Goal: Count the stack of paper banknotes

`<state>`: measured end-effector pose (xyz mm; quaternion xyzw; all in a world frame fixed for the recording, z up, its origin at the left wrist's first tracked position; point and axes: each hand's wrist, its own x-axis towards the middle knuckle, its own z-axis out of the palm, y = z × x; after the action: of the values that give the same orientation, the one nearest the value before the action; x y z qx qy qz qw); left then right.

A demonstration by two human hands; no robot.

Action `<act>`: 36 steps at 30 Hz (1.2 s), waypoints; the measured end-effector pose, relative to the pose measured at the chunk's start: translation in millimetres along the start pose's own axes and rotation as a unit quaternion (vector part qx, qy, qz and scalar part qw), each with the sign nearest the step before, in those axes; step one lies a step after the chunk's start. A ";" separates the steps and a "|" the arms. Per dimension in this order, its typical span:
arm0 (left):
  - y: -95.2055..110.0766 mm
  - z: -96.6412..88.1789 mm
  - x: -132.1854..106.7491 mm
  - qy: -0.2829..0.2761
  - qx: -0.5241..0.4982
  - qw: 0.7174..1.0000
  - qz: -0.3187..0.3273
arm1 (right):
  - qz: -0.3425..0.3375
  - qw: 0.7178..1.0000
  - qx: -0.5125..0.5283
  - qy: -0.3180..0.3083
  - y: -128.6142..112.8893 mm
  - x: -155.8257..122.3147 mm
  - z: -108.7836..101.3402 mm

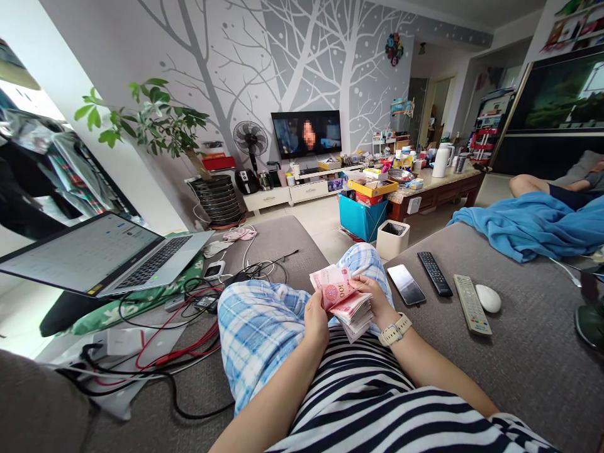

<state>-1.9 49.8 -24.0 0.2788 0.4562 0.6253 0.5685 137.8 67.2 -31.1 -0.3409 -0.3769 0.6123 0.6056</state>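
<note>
Two hands hold a thick stack of pink paper banknotes (346, 305) over the lap near the grey fabric sofa (519, 352) front edge, with the left hand (315, 318) fingers clenched beneath and the right hand (375, 297) fingers pinching fanned top notes, which, if loosely gripped, could slip and scatter.

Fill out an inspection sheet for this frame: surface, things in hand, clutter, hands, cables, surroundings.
Surface: grey sofa, person seated on it.
Job's things: banknotes, a pink stack, top notes bent up.
Clutter: phone, black remote, grey remote, white mouse on the right; laptop on the left.
Hands: left hand and right hand both hold the banknotes.
Cables: red and black cables tangled left of the legs.
Surroundings: television on, fan, another person's leg far right.
</note>
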 end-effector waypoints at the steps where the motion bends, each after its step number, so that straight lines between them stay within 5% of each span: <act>1: 0.1 0.1 -0.1 -0.001 0.000 1.000 0.001 | -0.001 1.000 -0.001 -0.001 -0.2 -0.2 0.2; 36: -5.2 -4.1 7.3 -0.095 -0.010 0.995 0.012 | -0.013 1.000 -0.014 0.019 -4.8 -0.7 3.7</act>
<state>-4.6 55.5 -31.6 0.3366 0.3901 0.6072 0.6048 136.8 66.3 -25.1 -0.3561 -0.3783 0.5922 0.6159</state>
